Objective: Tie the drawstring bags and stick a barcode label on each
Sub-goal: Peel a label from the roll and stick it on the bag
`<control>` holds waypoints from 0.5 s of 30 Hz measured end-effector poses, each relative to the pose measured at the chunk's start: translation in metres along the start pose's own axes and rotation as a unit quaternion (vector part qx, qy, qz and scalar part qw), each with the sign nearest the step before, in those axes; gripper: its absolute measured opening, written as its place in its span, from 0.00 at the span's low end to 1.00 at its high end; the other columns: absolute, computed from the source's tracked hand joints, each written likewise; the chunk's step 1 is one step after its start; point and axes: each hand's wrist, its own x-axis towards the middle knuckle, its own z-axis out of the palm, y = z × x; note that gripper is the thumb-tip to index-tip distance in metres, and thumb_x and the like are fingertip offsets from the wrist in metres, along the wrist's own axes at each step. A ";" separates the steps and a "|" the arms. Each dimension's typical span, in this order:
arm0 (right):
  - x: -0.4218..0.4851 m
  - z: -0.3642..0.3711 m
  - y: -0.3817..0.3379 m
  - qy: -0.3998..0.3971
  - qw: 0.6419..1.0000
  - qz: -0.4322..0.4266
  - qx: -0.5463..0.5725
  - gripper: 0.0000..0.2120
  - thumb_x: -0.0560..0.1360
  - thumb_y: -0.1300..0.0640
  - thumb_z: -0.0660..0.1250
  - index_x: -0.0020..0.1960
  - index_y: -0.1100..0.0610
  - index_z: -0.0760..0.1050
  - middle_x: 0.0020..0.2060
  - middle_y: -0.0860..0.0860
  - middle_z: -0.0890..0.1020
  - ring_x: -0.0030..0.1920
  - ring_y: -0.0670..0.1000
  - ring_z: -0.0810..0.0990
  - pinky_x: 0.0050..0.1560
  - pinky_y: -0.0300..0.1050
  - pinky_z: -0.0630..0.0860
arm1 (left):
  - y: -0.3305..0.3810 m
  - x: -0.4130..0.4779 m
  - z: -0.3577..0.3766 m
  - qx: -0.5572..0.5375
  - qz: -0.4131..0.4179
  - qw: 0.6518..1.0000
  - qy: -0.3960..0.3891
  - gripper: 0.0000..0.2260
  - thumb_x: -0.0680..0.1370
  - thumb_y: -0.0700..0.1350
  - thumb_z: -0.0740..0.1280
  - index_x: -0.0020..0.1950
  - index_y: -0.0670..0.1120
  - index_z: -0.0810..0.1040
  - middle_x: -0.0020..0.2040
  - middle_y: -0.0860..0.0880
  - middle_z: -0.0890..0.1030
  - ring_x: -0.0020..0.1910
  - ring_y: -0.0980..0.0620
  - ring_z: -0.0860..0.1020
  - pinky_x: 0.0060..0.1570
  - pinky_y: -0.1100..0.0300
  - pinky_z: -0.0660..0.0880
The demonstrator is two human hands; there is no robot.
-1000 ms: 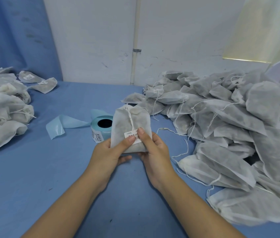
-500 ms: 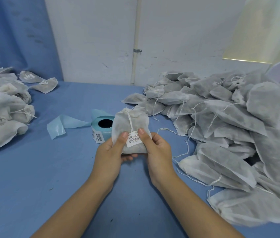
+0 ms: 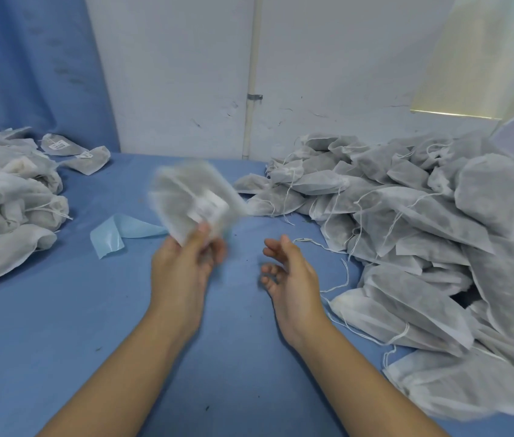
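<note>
While left hand point(image 3: 183, 263) pinches blurred bag point(image 3: 186, 197), seemingly at lower edge, right hand point(image 3: 287, 272) spread over table point(image 3: 60, 326).

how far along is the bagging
Done: the smaller heap of grey fabric bags at left, some showing labels. In hand: the left hand holds a blurred grey bag with a white label; the right hand is empty. Left: the larger right heap, strings loose.

R hand point(image 3: 287, 272) let go of labelled bag point(image 3: 186, 197); L hand point(image 3: 183, 263) alone now swings it up-left, blurred.
</note>
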 end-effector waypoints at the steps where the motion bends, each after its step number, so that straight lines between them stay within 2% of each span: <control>1: 0.000 -0.001 0.000 -0.003 1.000 0.007 0.006 0.07 0.77 0.58 0.65 0.44 0.57 0.80 0.37 0.48 0.80 0.30 0.45 0.74 0.31 0.37 0.71 | 0.007 0.006 -0.001 -0.066 0.005 0.998 -0.014 0.03 0.77 0.43 0.65 0.48 0.45 0.72 0.43 0.55 0.81 0.42 0.58 0.82 0.37 0.64 0.77; 3: 0.001 -0.001 0.002 -0.011 1.000 0.006 0.000 0.08 0.77 0.64 0.64 0.44 0.57 0.80 0.37 0.49 0.79 0.30 0.45 0.74 0.32 0.36 0.71 | 0.015 0.012 -0.006 -0.121 -0.001 0.992 -0.045 0.10 0.74 0.46 0.66 0.52 0.48 0.68 0.55 0.57 0.77 0.58 0.57 0.79 0.44 0.61 0.80; 4: 0.001 -0.001 0.003 -0.013 1.000 0.003 -0.004 0.09 0.76 0.66 0.63 0.44 0.57 0.80 0.37 0.49 0.79 0.30 0.45 0.75 0.32 0.36 0.71 | 0.016 0.013 -0.007 -0.110 -0.011 0.993 -0.051 0.12 0.73 0.45 0.66 0.54 0.49 0.69 0.61 0.57 0.76 0.60 0.56 0.78 0.46 0.59 0.80; 6: 0.001 0.000 0.003 -0.014 1.000 0.000 -0.010 0.11 0.76 0.68 0.62 0.43 0.57 0.80 0.36 0.49 0.79 0.29 0.44 0.75 0.32 0.35 0.71 | 0.010 0.009 -0.006 -0.064 -0.039 0.995 -0.059 0.22 0.74 0.43 0.65 0.68 0.45 0.68 0.67 0.55 0.75 0.60 0.54 0.78 0.49 0.57 0.79; 8: 0.001 0.000 0.003 -0.011 1.000 0.008 -0.003 0.11 0.76 0.69 0.62 0.42 0.57 0.80 0.35 0.49 0.80 0.29 0.45 0.75 0.32 0.35 0.72 | 0.004 0.004 -0.005 -0.013 -0.056 0.996 -0.070 0.22 0.78 0.41 0.63 0.71 0.44 0.67 0.62 0.54 0.80 0.57 0.53 0.81 0.48 0.58 0.79; 12: 0.007 -0.005 -0.002 -0.006 0.998 0.041 0.045 0.11 0.77 0.68 0.60 0.44 0.59 0.80 0.37 0.51 0.80 0.32 0.48 0.76 0.35 0.38 0.74 | -0.005 -0.006 0.002 0.182 -0.017 0.976 -0.117 0.09 0.79 0.39 0.63 0.56 0.47 0.79 0.48 0.53 0.85 0.46 0.57 0.83 0.40 0.69 0.76; 15: 0.010 -0.008 -0.007 -0.016 0.998 0.033 0.054 0.11 0.77 0.70 0.57 0.45 0.61 0.78 0.40 0.56 0.80 0.37 0.51 0.77 0.44 0.43 0.76 | -0.010 -0.016 0.017 0.290 0.050 0.944 -0.149 0.10 0.77 0.35 0.66 0.45 0.49 0.81 0.41 0.55 0.85 0.40 0.62 0.80 0.39 0.73 0.72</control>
